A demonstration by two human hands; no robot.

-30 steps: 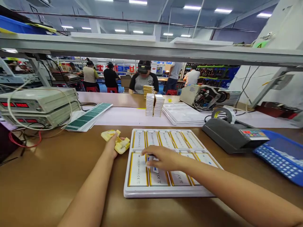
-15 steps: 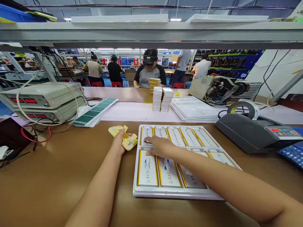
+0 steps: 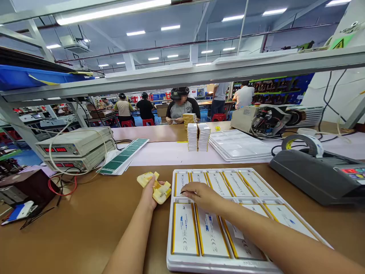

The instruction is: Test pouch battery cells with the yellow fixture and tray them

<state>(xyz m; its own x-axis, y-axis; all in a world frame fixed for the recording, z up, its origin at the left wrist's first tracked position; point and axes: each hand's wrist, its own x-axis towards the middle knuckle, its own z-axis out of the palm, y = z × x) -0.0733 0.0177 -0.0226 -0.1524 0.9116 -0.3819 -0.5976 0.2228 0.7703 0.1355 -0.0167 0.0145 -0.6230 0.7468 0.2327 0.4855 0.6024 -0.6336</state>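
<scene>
My left hand [image 3: 149,192] is wrapped round a pale yellow notched block [image 3: 161,192] with an amber patch in its middle, just left of the tray. A white plastic tray [image 3: 170,243] holds rows of flat white battery packs [image 3: 185,232] with yellow edges and printed marks. Over the tray's left part is my right hand [image 3: 201,194], its thumb and fingers pinched together. A small, thin dark thing shows at those fingertips, too little of it to name. My right forearm hides several of the packs.
Stacks of white packs [image 3: 192,137] stand behind the tray, beside empty-looking white trays [image 3: 239,142]. A grey tape dispenser [image 3: 316,175] sits at the right, metering boxes [image 3: 76,144] at the left. Green-panelled sheets [image 3: 125,156] lie between. A person [image 3: 182,106] sits opposite, below a metal shelf beam [image 3: 159,78].
The view has tipped up and tilted, so the bench appears lower. My right fingers have drawn together into a pinch over the tray. My left hand keeps the yellow block.
</scene>
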